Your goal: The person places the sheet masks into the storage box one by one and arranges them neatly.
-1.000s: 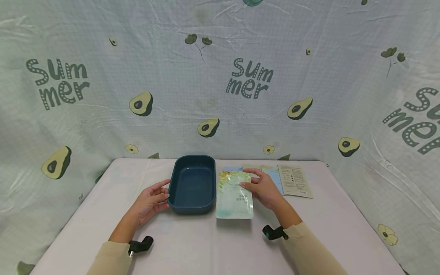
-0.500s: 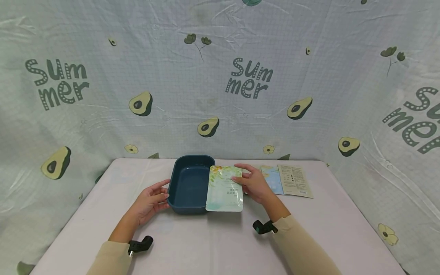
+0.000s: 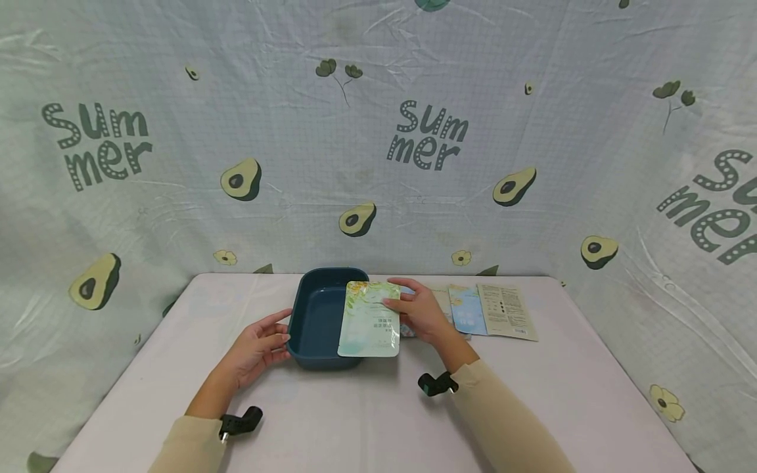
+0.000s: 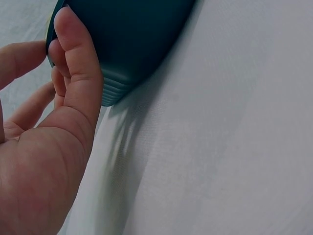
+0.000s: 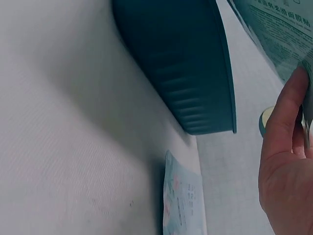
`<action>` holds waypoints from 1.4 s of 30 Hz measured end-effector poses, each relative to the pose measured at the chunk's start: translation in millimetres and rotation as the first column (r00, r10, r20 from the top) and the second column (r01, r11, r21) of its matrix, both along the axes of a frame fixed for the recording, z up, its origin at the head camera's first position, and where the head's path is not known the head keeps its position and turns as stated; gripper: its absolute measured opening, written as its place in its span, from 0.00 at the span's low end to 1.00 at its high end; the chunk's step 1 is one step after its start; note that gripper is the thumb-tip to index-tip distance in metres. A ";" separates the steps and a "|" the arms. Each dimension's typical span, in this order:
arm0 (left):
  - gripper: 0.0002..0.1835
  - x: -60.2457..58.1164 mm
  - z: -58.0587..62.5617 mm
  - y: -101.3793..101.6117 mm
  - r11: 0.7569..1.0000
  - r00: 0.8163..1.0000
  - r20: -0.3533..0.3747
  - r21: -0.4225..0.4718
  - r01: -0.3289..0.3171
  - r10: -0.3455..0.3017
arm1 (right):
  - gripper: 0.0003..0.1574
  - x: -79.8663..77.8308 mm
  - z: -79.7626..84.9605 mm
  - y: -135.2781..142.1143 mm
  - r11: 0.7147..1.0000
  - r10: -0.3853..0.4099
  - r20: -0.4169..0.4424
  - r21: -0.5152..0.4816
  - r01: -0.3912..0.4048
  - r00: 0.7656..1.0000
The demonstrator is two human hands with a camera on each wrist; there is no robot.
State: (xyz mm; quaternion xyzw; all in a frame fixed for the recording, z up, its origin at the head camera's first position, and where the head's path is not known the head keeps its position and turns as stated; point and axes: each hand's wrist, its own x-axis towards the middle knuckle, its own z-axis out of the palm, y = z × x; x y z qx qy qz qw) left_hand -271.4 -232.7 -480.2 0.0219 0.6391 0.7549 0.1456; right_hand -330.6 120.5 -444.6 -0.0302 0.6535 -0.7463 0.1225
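Observation:
A dark blue rectangular bin (image 3: 316, 325) stands on the table in the head view. My left hand (image 3: 257, 348) touches its left outer wall with fingertips and thumb; in the left wrist view the thumb (image 4: 78, 54) lies along the bin's side, near the rim. My right hand (image 3: 420, 312) pinches a pale green sheet mask packet (image 3: 369, 328) by its right edge, thumb on the printed front. The packet hangs over the bin's right part and hides its right rim. In the right wrist view the packet (image 5: 283, 34) is held higher than the bin (image 5: 181, 68).
Right of the bin lie several more packets: a blue one (image 3: 468, 312), a beige one (image 3: 507, 312) with its printed back up, and others partly hidden under my right hand. A printed cloth (image 3: 296, 223) hangs behind the table (image 3: 367, 427).
My right hand has carried the sheet mask packet leftward and slightly away from me, from beside the bin to over its right part. My left hand and the bin have stayed put.

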 end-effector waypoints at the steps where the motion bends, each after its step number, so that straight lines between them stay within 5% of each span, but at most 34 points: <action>1: 0.38 0.0 0.1 0.1 1.000 1.000 0.001 0.002 -0.002 0.002 | 0.38 -0.6 0.2 -1.9 1.000 -0.001 0.001 -0.001 0.001 1.000; 24: 0.39 0.8 0.9 -0.5 1.000 1.000 0.016 -0.005 0.007 -0.007 | 0.36 -18.4 -0.4 -43.3 0.999 0.025 0.011 -0.024 -0.025 1.000; 42: 0.39 -0.1 0.6 -0.2 1.000 1.000 0.016 -0.003 0.013 -0.013 | 0.32 -27.4 0.4 -62.7 0.994 0.038 -0.064 0.105 -0.032 0.997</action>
